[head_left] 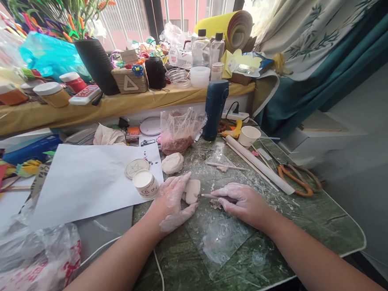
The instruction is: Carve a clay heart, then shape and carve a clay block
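My left hand (pixel 174 202), dusted white, steadies a flat piece of pale clay (pixel 193 190) between its thumb and fingers. In my right hand (pixel 242 202) is a thin clay modelling tool (pixel 207 196), its tip touching the right edge of that piece. Small clay scraps (pixel 216 204) lie under the tool. A clear plastic sheet (pixel 217 246), smeared with white, is beneath the work. Just beyond my left fingers sits a rounded lump of clay (pixel 172 163). An open white jar (pixel 145 184) stands left of my left hand, with its round lid (pixel 137 168) behind it.
White paper (pixel 93 179) covers the left side. A pink-brown plastic bag (pixel 180 133) and dark blue bottle (pixel 214 111) stand at the back. On the right lie a white roller (pixel 260 165), orange-handled scissors (pixel 296 180) and a paper cup (pixel 249 136). A white cable (pixel 159 272) runs near my left forearm.
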Demonstrator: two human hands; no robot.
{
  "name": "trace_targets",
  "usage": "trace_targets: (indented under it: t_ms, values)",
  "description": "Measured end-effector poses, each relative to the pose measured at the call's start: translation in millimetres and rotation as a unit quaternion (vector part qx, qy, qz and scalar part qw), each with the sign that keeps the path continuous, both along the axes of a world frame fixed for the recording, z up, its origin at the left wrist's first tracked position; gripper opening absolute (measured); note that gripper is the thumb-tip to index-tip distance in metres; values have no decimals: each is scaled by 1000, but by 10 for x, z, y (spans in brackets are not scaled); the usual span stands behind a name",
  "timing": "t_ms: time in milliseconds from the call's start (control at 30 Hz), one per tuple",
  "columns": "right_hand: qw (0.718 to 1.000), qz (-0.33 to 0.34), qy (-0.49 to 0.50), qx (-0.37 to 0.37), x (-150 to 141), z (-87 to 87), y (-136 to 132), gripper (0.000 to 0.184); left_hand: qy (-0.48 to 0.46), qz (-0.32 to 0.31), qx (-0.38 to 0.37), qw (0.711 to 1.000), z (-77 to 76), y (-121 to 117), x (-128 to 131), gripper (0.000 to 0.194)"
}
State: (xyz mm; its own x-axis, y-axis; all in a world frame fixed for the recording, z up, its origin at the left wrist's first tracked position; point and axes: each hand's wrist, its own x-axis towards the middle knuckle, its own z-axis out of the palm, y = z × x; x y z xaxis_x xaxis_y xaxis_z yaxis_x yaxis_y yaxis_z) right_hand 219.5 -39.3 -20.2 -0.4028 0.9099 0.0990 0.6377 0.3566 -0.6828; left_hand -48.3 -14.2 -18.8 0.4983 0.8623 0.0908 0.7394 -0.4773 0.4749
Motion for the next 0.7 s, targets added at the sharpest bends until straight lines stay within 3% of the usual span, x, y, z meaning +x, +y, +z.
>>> trace_targets:
  t_ms: [133, 367, 700]
  values:
    - [997, -81, 12, 7, -22, -47, -1, 32, 1, 4, -7, 1000, 2, -1, 2, 80]
    - [998, -58, -1, -9, -21, -36, 4, 33, 1, 4, -7, 1000, 20, 1, 2, 80]
    - [997, -77, 1, -1, -25, -33, -27, 34, -9, 0, 6, 1000, -26, 6, -5, 79]
